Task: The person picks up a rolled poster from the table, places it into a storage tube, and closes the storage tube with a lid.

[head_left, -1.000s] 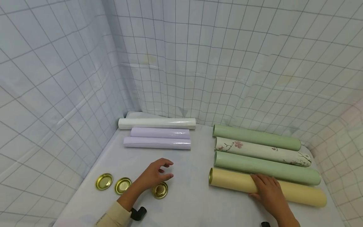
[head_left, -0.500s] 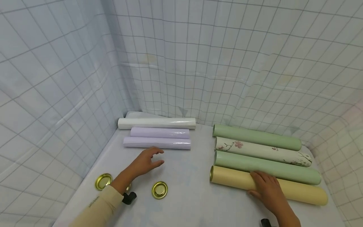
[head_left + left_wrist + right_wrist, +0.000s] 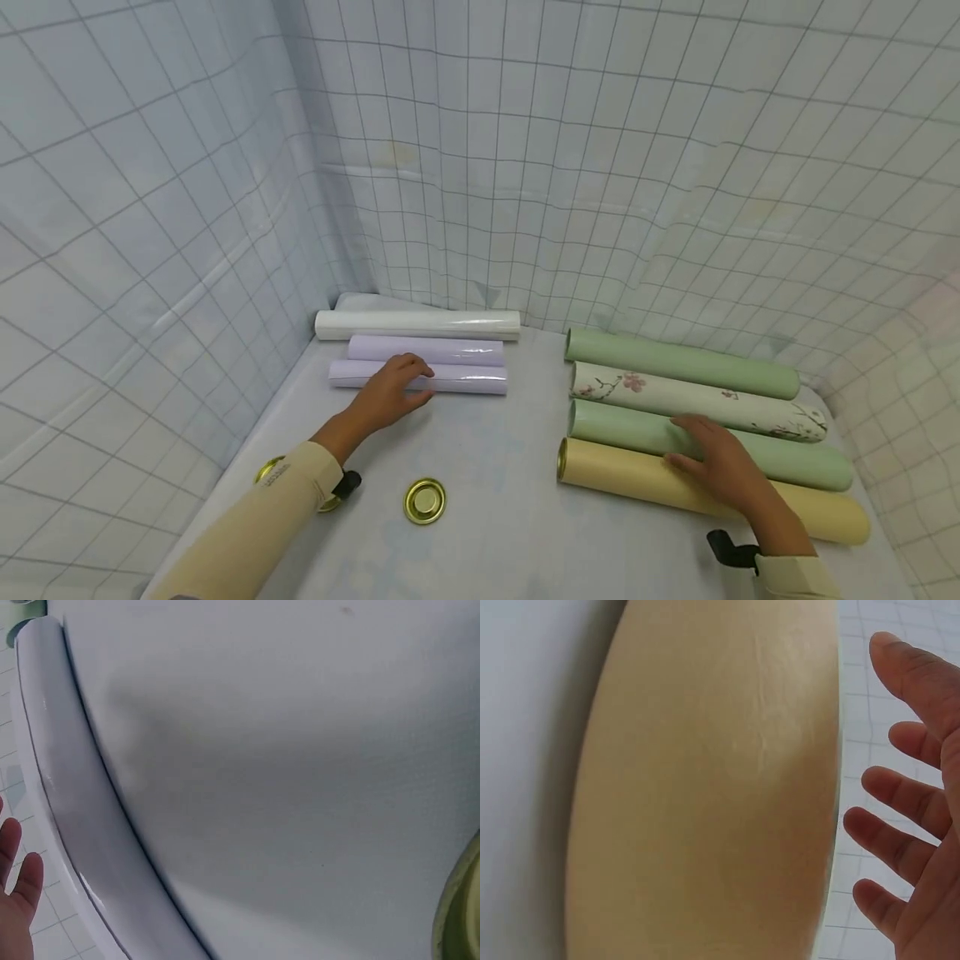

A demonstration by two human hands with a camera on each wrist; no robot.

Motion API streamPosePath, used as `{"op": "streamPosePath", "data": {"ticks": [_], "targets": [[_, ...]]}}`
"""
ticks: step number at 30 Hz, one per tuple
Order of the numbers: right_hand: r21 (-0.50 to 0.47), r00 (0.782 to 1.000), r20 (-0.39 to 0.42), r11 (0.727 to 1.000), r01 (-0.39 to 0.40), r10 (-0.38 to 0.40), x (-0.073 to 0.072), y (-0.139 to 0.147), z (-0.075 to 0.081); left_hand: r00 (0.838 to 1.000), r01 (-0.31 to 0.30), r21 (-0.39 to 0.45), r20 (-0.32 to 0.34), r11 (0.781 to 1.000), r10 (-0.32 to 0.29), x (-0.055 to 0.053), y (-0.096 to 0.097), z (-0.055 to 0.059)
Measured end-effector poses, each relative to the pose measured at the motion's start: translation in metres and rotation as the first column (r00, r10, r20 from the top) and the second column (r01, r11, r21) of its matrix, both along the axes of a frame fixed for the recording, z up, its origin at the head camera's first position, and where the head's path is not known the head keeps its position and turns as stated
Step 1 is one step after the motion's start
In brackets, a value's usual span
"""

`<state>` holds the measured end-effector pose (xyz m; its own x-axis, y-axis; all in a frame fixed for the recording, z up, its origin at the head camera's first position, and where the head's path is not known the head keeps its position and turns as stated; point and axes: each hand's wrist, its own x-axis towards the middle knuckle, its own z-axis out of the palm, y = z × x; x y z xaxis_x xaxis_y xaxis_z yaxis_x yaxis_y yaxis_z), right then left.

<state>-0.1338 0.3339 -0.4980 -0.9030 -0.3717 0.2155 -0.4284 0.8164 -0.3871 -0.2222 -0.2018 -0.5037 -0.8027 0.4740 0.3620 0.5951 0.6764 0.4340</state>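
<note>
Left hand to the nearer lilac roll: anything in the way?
Nothing visible. In the head view the left hand overlaps the nearer lilac roll; the left wrist view shows nothing between them. The fully visible gold dish lies closer to the wearer, off that path.

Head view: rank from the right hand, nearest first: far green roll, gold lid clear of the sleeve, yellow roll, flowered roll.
From the right hand:
1. Yellow roll: partly covered by the hand in this view.
2. Flowered roll: just beyond the fingers.
3. Far green roll: back of the right-hand row.
4. Gold lid: well off to the left.
</note>
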Motion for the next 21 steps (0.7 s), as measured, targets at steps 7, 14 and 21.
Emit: {"op": "streamPosePath", "data": {"ticks": [7, 14, 21], "targets": [[-0.074, 0.973, 0.224, 0.995, 0.073, -0.055, -0.018, 0.008, 0.001, 0.998, 0.004, -0.071, -0.062, 0.997, -0.009, -0.013, 0.004, -0.008], [-0.07, 0.955, 0.288, 0.993, 0.099, -0.075, -0.026, 0.001, -0.001, 0.998, -0.002, -0.083, -0.058, 0.997, -0.002, -0.021, 0.011, -0.016], [-0.054, 0.946, 0.305, 0.99, 0.13, -0.108, -0.032, -0.013, -0.001, 0.995, 0.0, -0.082, -0.102, 0.997, -0.008, -0.025, 0.016, -0.022]]}}
